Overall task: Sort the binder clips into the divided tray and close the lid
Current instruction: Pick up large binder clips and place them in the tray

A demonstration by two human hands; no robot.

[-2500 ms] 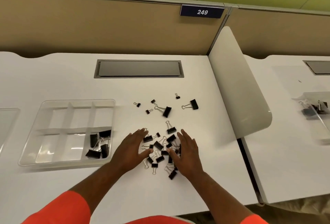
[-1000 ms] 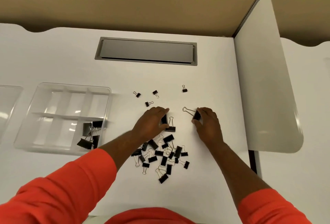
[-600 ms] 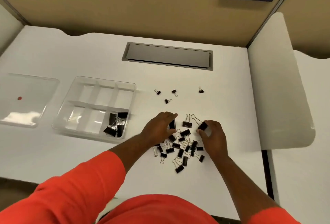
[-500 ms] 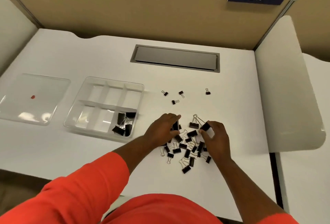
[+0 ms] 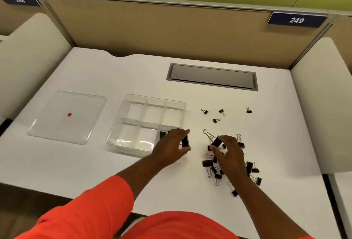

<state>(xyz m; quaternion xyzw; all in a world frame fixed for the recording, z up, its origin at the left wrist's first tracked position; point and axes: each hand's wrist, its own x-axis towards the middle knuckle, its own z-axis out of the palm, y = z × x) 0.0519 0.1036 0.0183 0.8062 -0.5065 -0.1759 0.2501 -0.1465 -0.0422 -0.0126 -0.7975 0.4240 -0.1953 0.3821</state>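
Observation:
A clear divided tray (image 5: 133,103) sits on the white desk, with black binder clips in its near right compartment, mostly hidden by my left hand (image 5: 170,148). That hand pinches a large black binder clip (image 5: 185,141) just at the tray's near right corner. My right hand (image 5: 229,155) holds another large binder clip (image 5: 216,141) by its black body, wire handles pointing up-left, above a pile of black binder clips (image 5: 228,168). The clear lid (image 5: 66,116) with a red dot lies flat to the left of the tray.
Several small binder clips (image 5: 216,120) lie scattered beyond the pile. A grey cable hatch (image 5: 212,76) is set into the desk at the back. White curved dividers (image 5: 323,105) stand at both sides of the desk.
My left hand has carried its large clip leftward from the pile to the tray's corner. The right hand stays over the pile, holding its clip. The view has swung left, showing the lid.

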